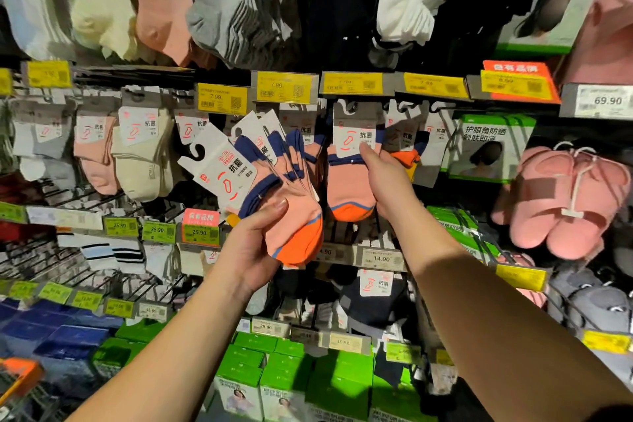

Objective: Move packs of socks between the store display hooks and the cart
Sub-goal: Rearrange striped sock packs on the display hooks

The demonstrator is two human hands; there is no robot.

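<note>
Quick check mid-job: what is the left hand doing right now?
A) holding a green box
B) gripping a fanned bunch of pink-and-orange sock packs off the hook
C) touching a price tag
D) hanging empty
B: the left hand grips several sock packs fanned out, their card hooks free of the display, while the right hand holds a hanging pack.

Both forearms are bare (no sleeves, watch or rings showing), left hand [255,243] and right hand [388,181] ungloved

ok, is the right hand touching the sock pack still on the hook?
Touching. Head view: right hand fingers press the hanging pink sock pack and its card.
</note>
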